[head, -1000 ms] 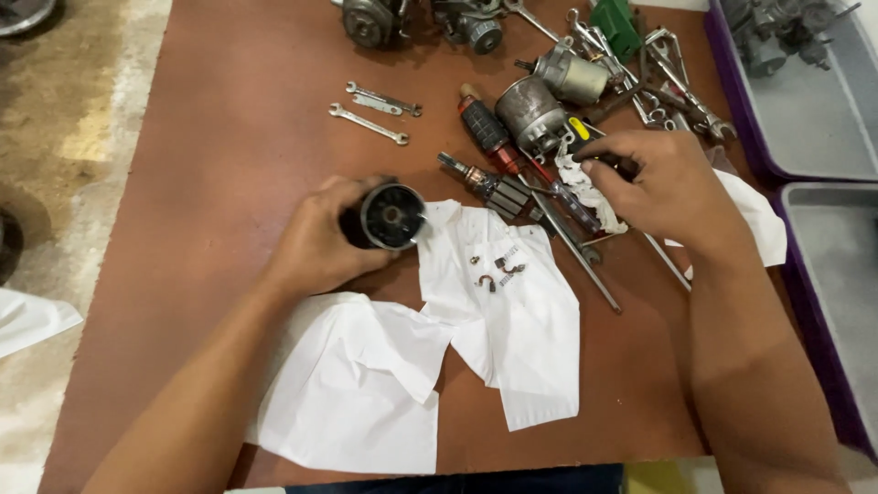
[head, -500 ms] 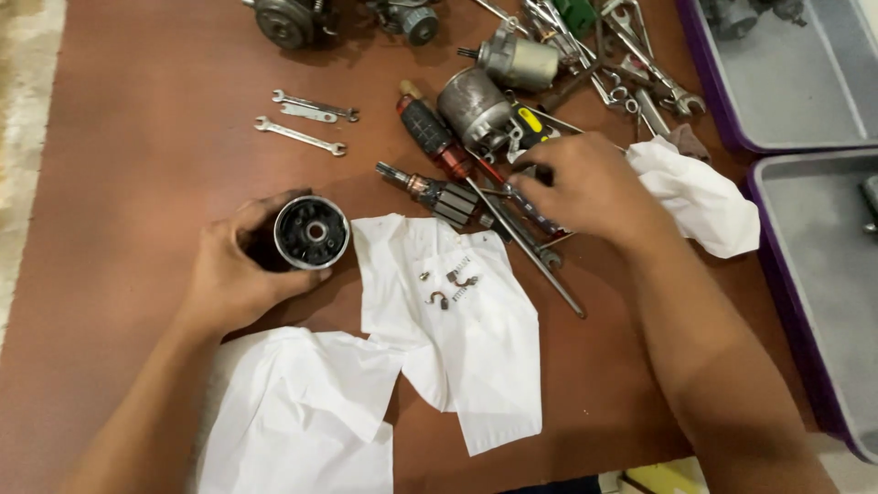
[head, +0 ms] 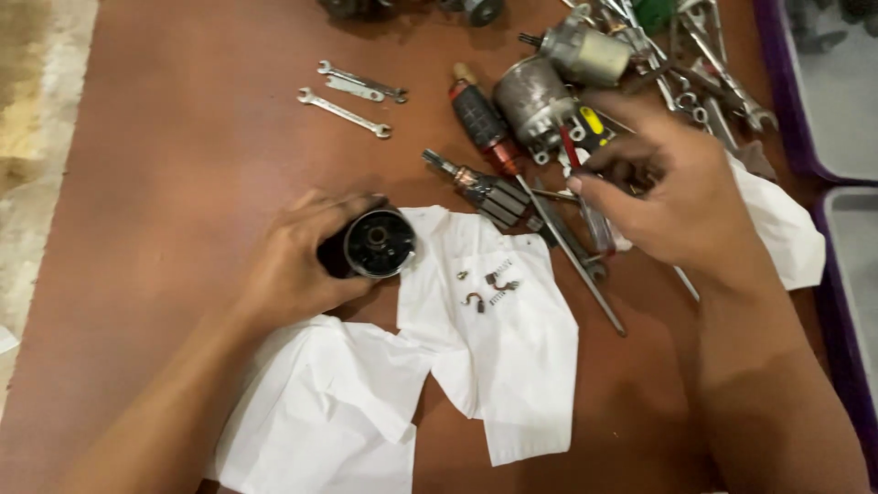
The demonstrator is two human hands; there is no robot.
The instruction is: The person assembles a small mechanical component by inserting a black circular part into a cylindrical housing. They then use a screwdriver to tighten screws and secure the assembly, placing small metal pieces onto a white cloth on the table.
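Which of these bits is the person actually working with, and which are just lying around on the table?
In hand or being handled:
- black round motor housing, gripped by the left hand
- red-handled screwdriver, under the right hand
- small loose parts on the white paper

Lying about:
- two wrenches
- armature
- grey motor cylinder
- purple-edged trays

I count two hands of mine: my left hand (head: 293, 265) around one black round motor housing (head: 377, 242), and my right hand (head: 677, 197) on one screwdriver with a clear handle (head: 590, 206). At 11 o'clock lie three small wrenches (head: 352, 96). Two grey motor bodies (head: 530, 96) stand at 1 o'clock, and two armatures (head: 480, 123) beside them. Three white paper sheets (head: 498, 366) lie on one brown table (head: 183, 183). At 3 o'clock I see two purple-rimmed trays (head: 777, 101). The small loose parts (head: 489, 288) on the paper are perhaps five; I cannot count them surely.
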